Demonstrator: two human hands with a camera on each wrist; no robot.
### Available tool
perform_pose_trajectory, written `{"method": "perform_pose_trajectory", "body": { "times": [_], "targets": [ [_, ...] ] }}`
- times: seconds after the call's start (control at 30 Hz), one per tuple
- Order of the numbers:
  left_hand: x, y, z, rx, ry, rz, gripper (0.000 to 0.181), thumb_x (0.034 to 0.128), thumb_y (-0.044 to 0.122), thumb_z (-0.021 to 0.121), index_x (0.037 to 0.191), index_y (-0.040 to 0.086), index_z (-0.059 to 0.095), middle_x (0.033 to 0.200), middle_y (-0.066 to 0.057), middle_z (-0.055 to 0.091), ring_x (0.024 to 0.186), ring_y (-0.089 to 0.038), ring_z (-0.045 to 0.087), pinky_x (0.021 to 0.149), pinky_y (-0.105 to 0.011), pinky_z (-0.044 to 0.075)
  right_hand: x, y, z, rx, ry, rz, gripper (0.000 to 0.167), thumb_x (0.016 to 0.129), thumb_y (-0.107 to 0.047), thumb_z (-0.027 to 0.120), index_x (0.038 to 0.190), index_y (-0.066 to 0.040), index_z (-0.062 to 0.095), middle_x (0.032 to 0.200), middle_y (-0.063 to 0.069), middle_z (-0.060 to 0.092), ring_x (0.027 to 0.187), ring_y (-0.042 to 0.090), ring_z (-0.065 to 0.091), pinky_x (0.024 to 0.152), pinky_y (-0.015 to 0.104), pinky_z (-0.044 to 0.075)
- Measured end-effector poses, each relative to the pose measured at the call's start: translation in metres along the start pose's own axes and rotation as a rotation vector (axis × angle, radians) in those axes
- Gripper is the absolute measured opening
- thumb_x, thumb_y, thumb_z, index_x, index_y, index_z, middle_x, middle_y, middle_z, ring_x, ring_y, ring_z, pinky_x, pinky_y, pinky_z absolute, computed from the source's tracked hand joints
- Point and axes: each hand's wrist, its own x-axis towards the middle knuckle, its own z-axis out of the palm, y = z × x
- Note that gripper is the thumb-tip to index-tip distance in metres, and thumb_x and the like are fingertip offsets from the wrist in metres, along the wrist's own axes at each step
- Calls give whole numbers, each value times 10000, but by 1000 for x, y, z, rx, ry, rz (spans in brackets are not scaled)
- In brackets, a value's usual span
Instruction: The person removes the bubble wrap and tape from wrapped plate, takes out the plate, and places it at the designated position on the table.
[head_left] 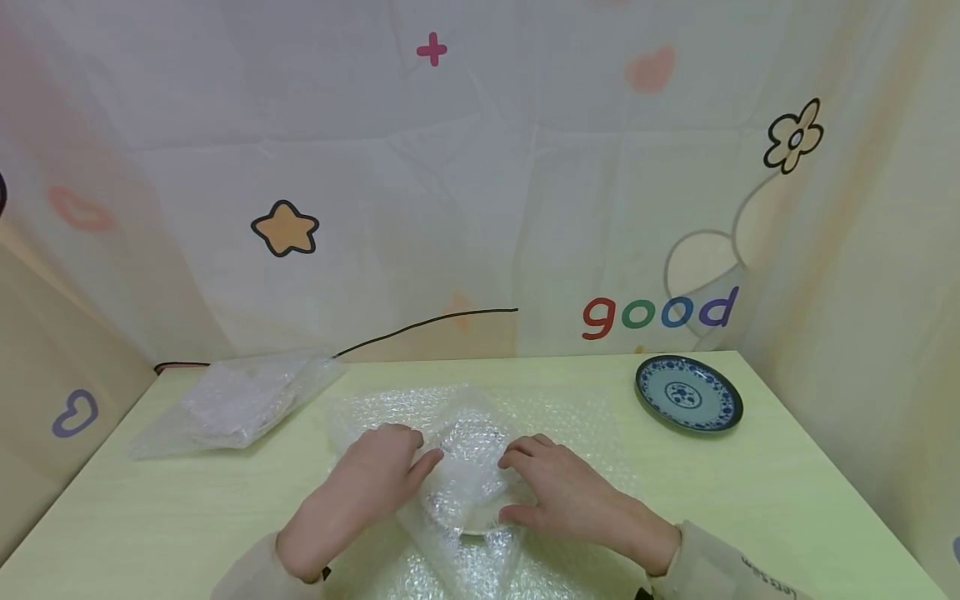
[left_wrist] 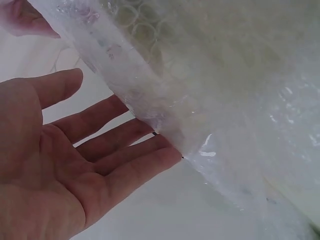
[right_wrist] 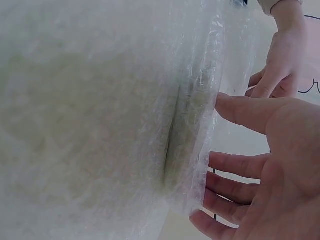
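A round plate (head_left: 483, 512) lies on a sheet of bubble wrap (head_left: 592, 417), with corners of the wrap folded over it. Part of its pale rim shows near the front; the rest is blurred by the plastic. On the left side, my left hand (head_left: 367, 475) touches the folded wrap; the left wrist view shows its fingers (left_wrist: 137, 162) fairly straight under the wrap's edge. Across from it, my right hand (head_left: 562, 492) rests against the other side. In the right wrist view the thumb and spread fingertips (right_wrist: 200, 220) touch the wrap without curling round it.
A bubble-wrapped bundle (head_left: 243, 400) lies at the back left of the pale green table (head_left: 795, 500). A blue-and-white patterned plate (head_left: 690, 394) with a dark rim sits at the back right. A printed curtain (head_left: 480, 208) hangs behind the table.
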Motion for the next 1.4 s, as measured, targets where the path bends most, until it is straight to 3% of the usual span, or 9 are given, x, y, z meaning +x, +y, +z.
{"method": "perform_pose_trajectory", "body": {
  "times": [0.17,0.4,0.73,1.13,1.4],
  "targets": [
    [-2,-1,-2,0,17,-33,428,983,246,712,619,124,522,564,44,410,539,-120,375,500,-299,358,0,-1,0,-8,2,-5,477,870,-351,841,1232,-81,688,1314,69,622,1230,265,541,1044,478,480],
    [-4,-6,-1,36,59,-22,292,908,186,792,685,79,636,669,8,608,592,-146,538,555,-339,489,-1,-1,0,-11,9,-20,463,870,-335,843,1223,-79,688,1305,75,620,1221,267,543,1033,481,484],
    [-9,-9,1,60,76,-32,358,895,194,808,652,115,557,603,46,508,545,-118,458,490,-306,419,-1,-1,0,-12,12,-29,452,871,-327,843,1217,-80,690,1288,71,623,1204,262,548,1020,481,491],
    [-14,-8,-3,137,-58,-115,354,876,290,827,688,117,581,627,37,525,547,-143,489,455,-348,434,0,-2,0,-3,-3,6,458,872,-341,841,1227,-94,690,1302,60,618,1208,258,543,1030,482,487],
    [-17,-9,-5,176,-109,-132,313,872,337,826,815,97,633,741,0,595,660,-193,570,534,-413,504,0,-2,-1,2,-8,7,461,870,-345,843,1229,-99,692,1292,55,622,1199,254,548,1024,480,492]
  ]
}}
